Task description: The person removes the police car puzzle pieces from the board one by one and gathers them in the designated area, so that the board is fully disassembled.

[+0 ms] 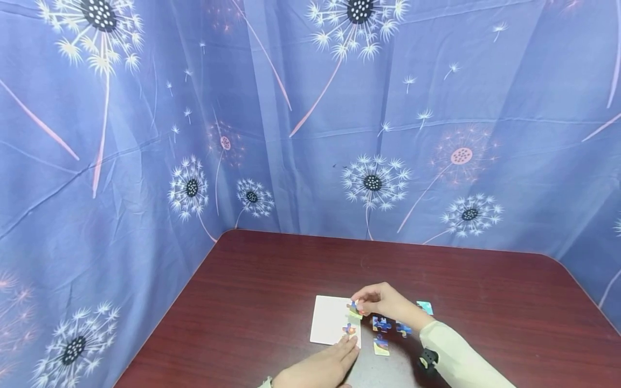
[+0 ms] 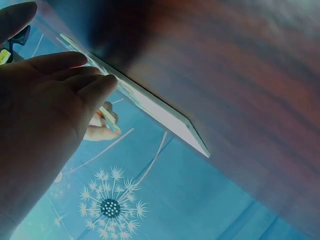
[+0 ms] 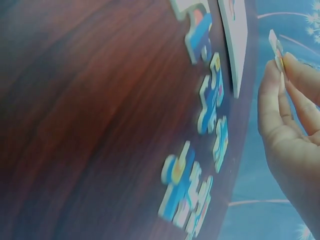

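Note:
My right hand [image 1: 386,303] pinches a jigsaw piece [image 1: 356,313] between thumb and fingertips, over the right edge of a white square board [image 1: 327,318]. In the right wrist view that piece [image 3: 277,49] is tilted nearly edge-on and clear of the table. My left hand [image 1: 322,366] lies with straight fingers on the board's near right corner. Just beyond those fingertips another puzzle piece [image 1: 349,330] sits on the board, partly covered by them. From the left wrist view, the board [image 2: 172,119] appears as a thin slab beside the extended fingers.
Right of the board, several loose puzzle pieces lie on the dark red table [image 1: 262,280], among them a blue one [image 1: 380,324] and a blue-and-yellow one [image 1: 381,346]. A teal piece [image 1: 425,307] is partly behind the right forearm. A blue dandelion-print curtain [image 1: 301,178] hangs behind the table.

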Demonstrator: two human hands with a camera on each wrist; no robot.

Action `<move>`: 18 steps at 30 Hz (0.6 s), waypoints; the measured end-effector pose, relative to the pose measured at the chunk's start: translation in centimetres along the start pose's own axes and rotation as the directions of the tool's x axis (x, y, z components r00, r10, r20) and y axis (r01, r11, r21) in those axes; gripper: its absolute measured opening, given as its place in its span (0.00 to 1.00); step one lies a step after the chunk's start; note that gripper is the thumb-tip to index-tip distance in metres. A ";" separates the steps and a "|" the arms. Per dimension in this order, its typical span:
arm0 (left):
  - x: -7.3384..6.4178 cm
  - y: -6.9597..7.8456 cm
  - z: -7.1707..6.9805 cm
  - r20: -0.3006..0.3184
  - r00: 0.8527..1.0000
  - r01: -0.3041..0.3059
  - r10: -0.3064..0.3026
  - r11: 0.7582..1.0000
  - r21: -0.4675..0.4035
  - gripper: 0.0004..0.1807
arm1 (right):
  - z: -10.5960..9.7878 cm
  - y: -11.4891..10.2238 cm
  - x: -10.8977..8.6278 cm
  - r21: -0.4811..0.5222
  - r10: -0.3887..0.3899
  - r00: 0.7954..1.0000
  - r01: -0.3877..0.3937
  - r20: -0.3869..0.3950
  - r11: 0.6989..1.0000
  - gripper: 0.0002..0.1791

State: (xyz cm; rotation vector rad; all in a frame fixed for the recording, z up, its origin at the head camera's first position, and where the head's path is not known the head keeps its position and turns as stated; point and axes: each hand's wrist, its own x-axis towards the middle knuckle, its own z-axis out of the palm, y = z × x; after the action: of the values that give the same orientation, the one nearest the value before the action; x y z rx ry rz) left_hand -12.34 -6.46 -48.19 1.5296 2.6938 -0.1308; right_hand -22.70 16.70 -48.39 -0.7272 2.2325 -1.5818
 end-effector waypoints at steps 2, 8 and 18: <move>-0.1 -0.1 -0.1 -0.019 1.000 -0.002 0.002 1.000 0.016 0.36 | -0.3 0.1 -0.3 -0.003 0.004 1.000 -0.004 -0.011 1.000 0.12; -0.4 -0.9 -0.4 -0.051 0.998 0.032 -0.034 0.998 -0.046 0.36 | -1.1 0.3 -1.3 -0.014 -0.003 1.000 0.002 -0.030 1.000 0.13; -0.9 -2.7 -0.3 -0.065 0.991 0.109 -0.118 0.986 -0.126 0.35 | -2.8 0.2 -3.3 0.000 0.015 0.999 -0.015 -0.034 1.000 0.17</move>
State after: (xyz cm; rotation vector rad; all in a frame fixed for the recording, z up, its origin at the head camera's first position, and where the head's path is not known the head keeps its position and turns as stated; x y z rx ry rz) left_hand -14.20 -8.58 -47.72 1.3740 2.7860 0.0867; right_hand -21.49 20.81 -47.79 -0.6866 2.2573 -1.5979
